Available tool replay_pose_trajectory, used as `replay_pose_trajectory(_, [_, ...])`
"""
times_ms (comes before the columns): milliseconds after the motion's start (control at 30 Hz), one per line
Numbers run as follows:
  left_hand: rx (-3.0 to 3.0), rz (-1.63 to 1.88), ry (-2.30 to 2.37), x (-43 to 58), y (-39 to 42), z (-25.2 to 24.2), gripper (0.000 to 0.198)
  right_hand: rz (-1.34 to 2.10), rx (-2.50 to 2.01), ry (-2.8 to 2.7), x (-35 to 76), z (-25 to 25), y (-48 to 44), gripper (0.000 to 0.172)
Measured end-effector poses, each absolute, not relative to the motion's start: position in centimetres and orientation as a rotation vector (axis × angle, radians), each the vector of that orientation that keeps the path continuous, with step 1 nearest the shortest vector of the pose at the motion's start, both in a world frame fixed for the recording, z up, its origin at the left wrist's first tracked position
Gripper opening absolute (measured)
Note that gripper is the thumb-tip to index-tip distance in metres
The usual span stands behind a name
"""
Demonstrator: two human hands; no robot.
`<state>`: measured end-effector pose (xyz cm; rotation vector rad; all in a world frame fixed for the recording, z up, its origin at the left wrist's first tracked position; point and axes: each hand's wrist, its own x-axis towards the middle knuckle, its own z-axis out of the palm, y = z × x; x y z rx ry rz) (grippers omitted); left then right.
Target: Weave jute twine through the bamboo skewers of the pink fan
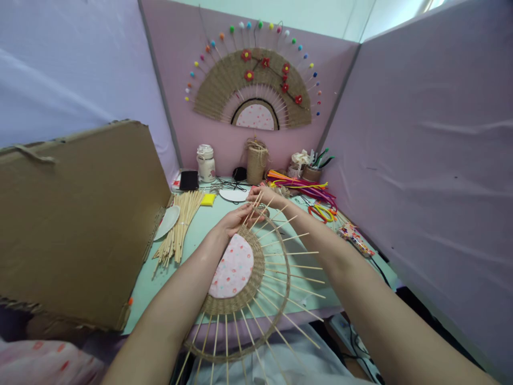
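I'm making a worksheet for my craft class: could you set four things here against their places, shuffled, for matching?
1. Stick bundle
2. Pompom-tipped fan
3. Twine-wrapped cylinder
4. Fan with bare stick tips

A. Upright on the table, towards the back
B. In the left hand
C. Up on the pink wall
D. Near the cardboard

Pairs: 1-D; 2-C; 3-A; 4-B

Some sticks [226, 332] of the woven fan [258, 262] run past the bottom edge, the cardboard panel [80, 224] past the left.
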<state>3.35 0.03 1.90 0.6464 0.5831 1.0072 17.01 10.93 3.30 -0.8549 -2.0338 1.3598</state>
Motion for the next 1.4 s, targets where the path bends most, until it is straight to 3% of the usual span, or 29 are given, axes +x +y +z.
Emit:
replay_pose_trajectory(367, [0.661,0.994,0.548,3.3,0.4,1.1,0.011,1.600,-0.794,-2.091,18.7,6.0,12.1,0.032])
replay_pose_trajectory(700, [0.632,1.002,0.560,3.5,0.3,1.3,0.011,1.363,-0.781,-2.202,20.6,8.9,11.4,0.030])
replay_pose_trajectory(1267, [0.584,1.026,0.645,3.3,0.1,2.1,0.006,1.435,-0.896,-1.898,23.3,3.5,9.1,0.032])
replay_pose_trajectory(1400, [0.580,1.010,0.682,3.0,0.5,2.1,0.018,1.505,-0.879,-2.008,24.4,3.5,7.1,0.031])
